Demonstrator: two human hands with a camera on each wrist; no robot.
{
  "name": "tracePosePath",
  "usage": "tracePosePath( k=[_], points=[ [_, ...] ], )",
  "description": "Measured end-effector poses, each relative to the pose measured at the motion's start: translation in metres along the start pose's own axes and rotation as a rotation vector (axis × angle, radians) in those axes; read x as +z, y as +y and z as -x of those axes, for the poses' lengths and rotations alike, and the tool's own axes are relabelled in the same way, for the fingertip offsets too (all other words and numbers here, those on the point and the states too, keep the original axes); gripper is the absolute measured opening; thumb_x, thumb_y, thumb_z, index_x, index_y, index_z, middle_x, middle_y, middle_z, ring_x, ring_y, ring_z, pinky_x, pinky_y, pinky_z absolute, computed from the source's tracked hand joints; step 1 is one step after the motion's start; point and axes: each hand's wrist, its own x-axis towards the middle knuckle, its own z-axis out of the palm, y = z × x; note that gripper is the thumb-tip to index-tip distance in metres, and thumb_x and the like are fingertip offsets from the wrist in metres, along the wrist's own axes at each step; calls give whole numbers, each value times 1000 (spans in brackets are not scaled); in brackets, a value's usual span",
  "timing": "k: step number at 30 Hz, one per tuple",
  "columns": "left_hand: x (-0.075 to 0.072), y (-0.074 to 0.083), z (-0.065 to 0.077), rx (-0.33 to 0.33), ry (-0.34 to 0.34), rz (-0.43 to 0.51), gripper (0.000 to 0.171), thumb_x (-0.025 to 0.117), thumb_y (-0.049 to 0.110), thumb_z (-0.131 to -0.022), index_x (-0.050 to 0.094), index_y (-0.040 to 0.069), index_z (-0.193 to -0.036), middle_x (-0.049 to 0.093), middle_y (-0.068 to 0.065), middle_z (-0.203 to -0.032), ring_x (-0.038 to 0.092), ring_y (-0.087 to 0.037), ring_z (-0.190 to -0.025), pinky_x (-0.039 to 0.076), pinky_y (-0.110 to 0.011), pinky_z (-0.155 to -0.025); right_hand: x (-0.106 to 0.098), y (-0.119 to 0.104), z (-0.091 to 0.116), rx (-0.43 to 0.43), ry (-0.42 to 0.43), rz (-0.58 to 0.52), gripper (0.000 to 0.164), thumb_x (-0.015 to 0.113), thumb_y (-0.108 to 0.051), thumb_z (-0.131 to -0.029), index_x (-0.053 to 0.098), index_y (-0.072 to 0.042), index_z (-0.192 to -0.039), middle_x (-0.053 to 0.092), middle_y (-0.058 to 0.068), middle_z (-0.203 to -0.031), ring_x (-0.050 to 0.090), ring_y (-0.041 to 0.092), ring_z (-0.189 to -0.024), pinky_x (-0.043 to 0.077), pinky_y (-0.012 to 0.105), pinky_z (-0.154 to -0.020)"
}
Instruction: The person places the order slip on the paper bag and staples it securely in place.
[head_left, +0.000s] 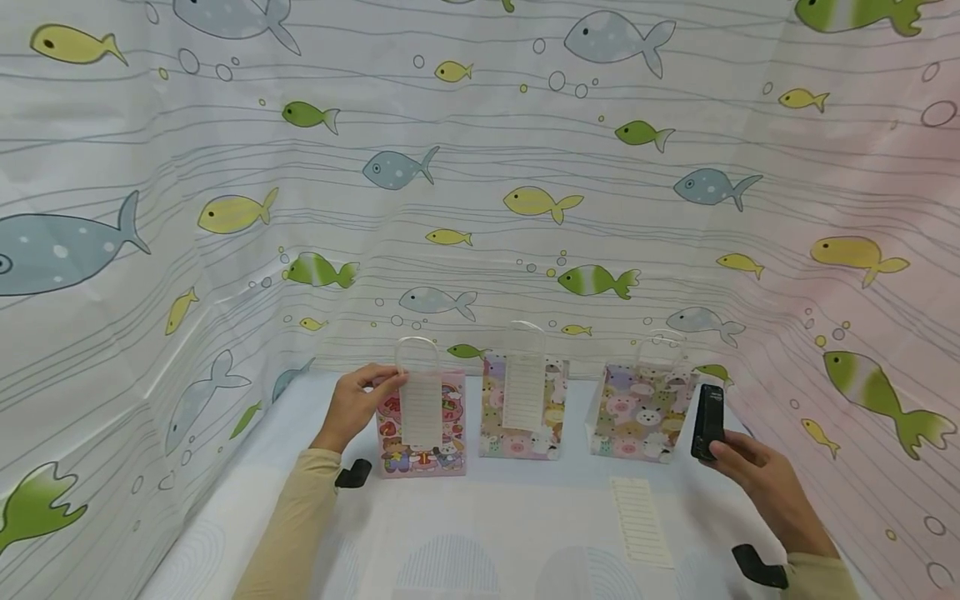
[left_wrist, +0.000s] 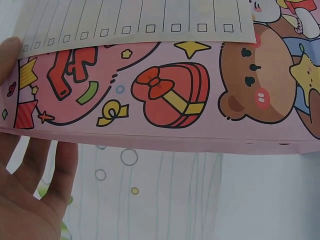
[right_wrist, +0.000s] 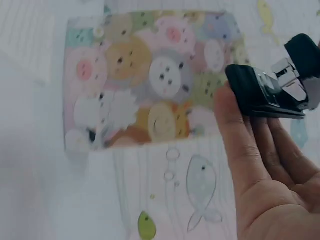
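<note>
Misalignment risk: my left hand [head_left: 362,402] pinches the white lined paper strip [head_left: 422,412] against the pink cartoon-print bag [head_left: 453,421] on the pale surface [head_left: 525,517]; slack grip could skew it. My right hand [head_left: 759,477] holds the oblong black stapler [head_left: 708,421] raised; fumbling could drop it.

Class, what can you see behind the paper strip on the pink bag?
Behind the paper strip is the printed front of the pink bag. A red heart and a bear show beyond the strip's edge; the print directly beneath is covered.
</note>
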Motion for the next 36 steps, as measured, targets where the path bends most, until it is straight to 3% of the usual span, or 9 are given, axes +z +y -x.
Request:
tracePosePath(
  k=[4, 8, 12, 17, 23, 31, 36],
  points=[
    [1, -1, 1, -4, 11, 1, 24, 75, 33, -94, 78, 18, -113, 73, 2, -109, 62, -15, -99, 48, -47, -91, 15, -16, -3, -161, -9, -218, 64, 57, -23, -106, 30, 15, -150, 54, 9, -134, 68, 9, -108, 48, 16, -90],
    [2, -1, 2, 7, 28, -1, 23, 76, 34, -93, 78, 19, -111, 73, 4, -108, 63, -15, -100, 47, -50, -93, 31, -34, -7, -281, -9, -368, 53, 58, -11, -104, 37, 14, -146, 60, -1, -125, 67, 9, -109, 48, 17, -93],
    [5, -2, 3, 47, 67, -26, 20, 77, 31, -92, 78, 20, -109, 73, 5, -106, 63, -13, -97, 49, -43, -91, 47, -51, -8, -356, 7, -321, 45, 59, -8, -103, 47, 8, -143, 64, 3, -124, 66, 11, -111, 48, 18, -95],
    [8, -4, 3, 84, 103, -34, 20, 78, 26, -92, 78, 19, -111, 73, 5, -103, 62, -12, -96, 49, -33, -88, 65, -68, -10, -369, -3, -203, 46, 66, -12, -100, 52, 3, -142, 65, -1, -125, 63, 9, -112, 47, 16, -93],
    [11, -7, 3, 132, 103, -26, 19, 76, 22, -93, 78, 18, -112, 73, 3, -104, 62, -13, -97, 50, -28, -86, 85, -78, -14, -365, -32, -221, 55, 69, -10, -98, 47, 5, -145, 63, -2, -126, 63, 7, -112, 51, 19, -90],
    [10, -7, 3, 66, 95, -21, 21, 77, 28, -92, 78, 22, -112, 71, 9, -103, 62, -11, -95, 51, -26, -85, 107, -98, -25, -391, -43, -263, 52, 70, -12, -97, 50, 4, -144, 62, 5, -129, 63, 9, -115, 51, 21, -92],
    [8, -5, 4, 61, 91, -31, 21, 77, 30, -93, 78, 22, -112, 71, 10, -103, 62, -13, -94, 51, -29, -84, 120, -110, -31, -412, -63, -313, 50, 69, -11, -98, 52, 2, -142, 62, 6, -130, 62, 13, -117, 50, 22, -95]
  ],
)
